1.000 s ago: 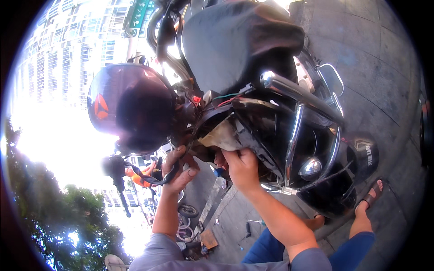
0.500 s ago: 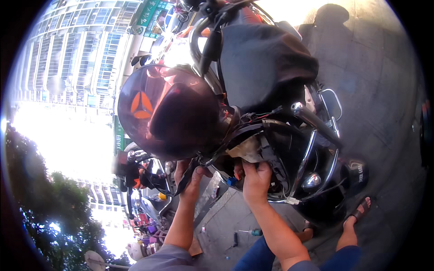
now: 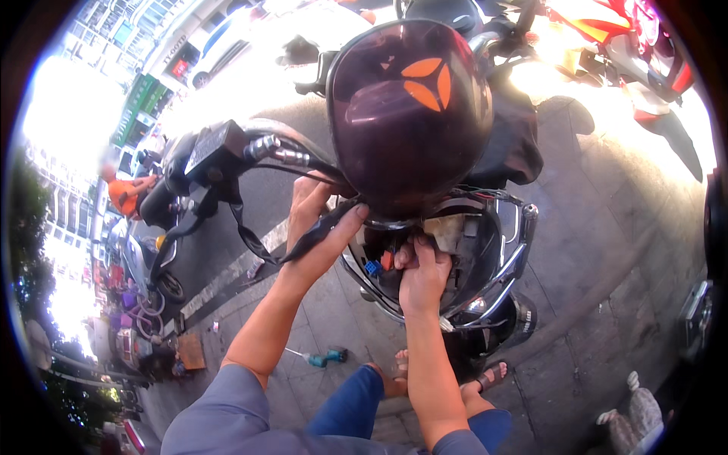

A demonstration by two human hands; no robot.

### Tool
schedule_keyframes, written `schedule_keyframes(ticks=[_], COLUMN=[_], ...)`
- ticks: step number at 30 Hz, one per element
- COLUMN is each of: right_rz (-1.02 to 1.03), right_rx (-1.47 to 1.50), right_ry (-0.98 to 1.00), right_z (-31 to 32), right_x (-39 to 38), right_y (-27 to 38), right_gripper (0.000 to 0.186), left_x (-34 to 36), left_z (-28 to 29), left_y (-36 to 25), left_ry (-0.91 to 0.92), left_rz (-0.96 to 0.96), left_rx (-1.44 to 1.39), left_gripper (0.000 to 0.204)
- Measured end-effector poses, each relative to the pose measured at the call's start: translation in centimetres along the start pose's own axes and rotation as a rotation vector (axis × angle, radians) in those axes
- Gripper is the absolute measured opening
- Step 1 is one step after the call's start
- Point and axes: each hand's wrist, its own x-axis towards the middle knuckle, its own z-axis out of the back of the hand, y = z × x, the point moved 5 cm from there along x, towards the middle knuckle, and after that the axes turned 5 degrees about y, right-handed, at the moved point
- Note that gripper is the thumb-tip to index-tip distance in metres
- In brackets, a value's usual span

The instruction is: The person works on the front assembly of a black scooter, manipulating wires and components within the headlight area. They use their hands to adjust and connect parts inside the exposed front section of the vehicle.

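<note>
A dark maroon helmet (image 3: 413, 144) with an orange three-part emblem rests on the handlebar of a black motorbike (image 3: 485, 284). Under its lower left edge, my left hand (image 3: 322, 220) is closed, fingers partly behind the bar and helmet; what it grips is hidden. A black strap (image 3: 311, 241) crosses that hand near thumb and wrist. Inside the bike's opened front housing, my right hand (image 3: 426, 269) has its fingertips pinched together on something I cannot make out. Beside those fingers sit an orange connector (image 3: 387, 260) and a blue connector (image 3: 371, 268). A pale, crumpled piece (image 3: 449, 232) lies above them.
A chrome guard bar (image 3: 516, 254) curves round the housing's right side. On the paving lies a teal tool with a thin shaft (image 3: 317, 358). Parked two-wheelers (image 3: 637, 57) stand at upper right; a person in orange (image 3: 125, 196) is at far left.
The view has swung, so the helmet now appears higher and farther right, with more handlebar and street visible. Both hands stay at the helmet's underside and the housing.
</note>
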Motion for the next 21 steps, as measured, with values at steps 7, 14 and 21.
schedule_keyframes(ticks=[7, 14, 21], right_rz=[-0.003, -0.115, 0.468], right_rx=[0.159, -0.658, -1.374], right_ry=[0.088, 0.017, 0.760], right_z=[-0.2, 1.8, -6.5], right_x=[-1.3, -6.7, 2.2], right_y=[0.8, 5.7, 15.9], right_gripper=[0.031, 0.026, 0.030], left_x=[-0.9, 0.3, -0.1], left_z=[-2.3, -2.8, -2.9], left_y=[2.0, 1.9, 0.9], left_ry=[0.006, 0.014, -0.033], left_rz=[0.419, 0.382, 0.434], left_rx=[-0.749, -0.740, -0.609], left_gripper=[0.026, 0.026, 0.021])
